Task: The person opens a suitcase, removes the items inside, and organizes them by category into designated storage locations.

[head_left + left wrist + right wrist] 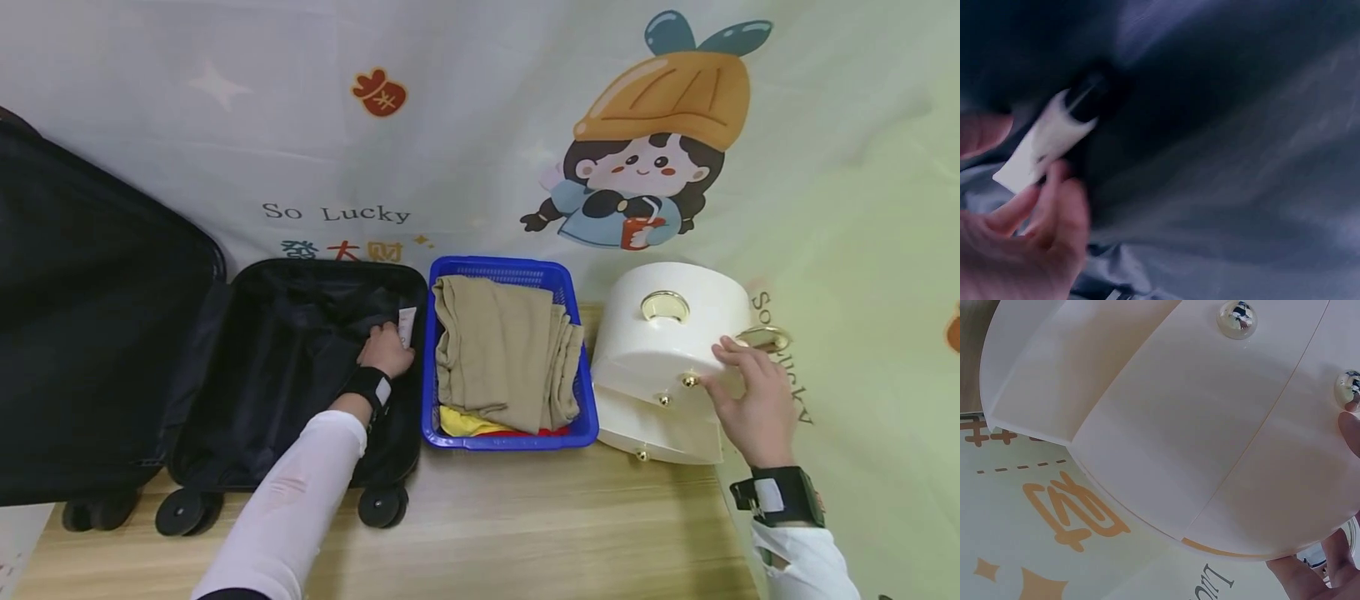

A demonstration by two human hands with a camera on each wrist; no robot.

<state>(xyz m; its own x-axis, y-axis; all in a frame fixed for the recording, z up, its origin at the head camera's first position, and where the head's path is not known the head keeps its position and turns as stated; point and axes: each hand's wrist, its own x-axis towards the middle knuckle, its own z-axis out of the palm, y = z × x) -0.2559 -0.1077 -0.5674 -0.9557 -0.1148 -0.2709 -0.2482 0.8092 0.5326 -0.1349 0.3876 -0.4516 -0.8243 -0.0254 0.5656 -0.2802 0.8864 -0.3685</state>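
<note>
Inside the black suitcase, my left hand is beside a white tube with a black cap. In the blurred left wrist view, the fingertips are right at the tube's side, and the thumb stands apart from it. My right hand rests at the right side of a rounded white storage box. Its thumb is right at a gold knob, and its fingers spread along the box's edge near the gold side handle. The box's lower drawer is pulled out.
Between suitcase and box stands a blue basket with folded khaki cloth and yellow cloth. The suitcase's raised half leans at the left. A printed cloth hangs behind the wooden table.
</note>
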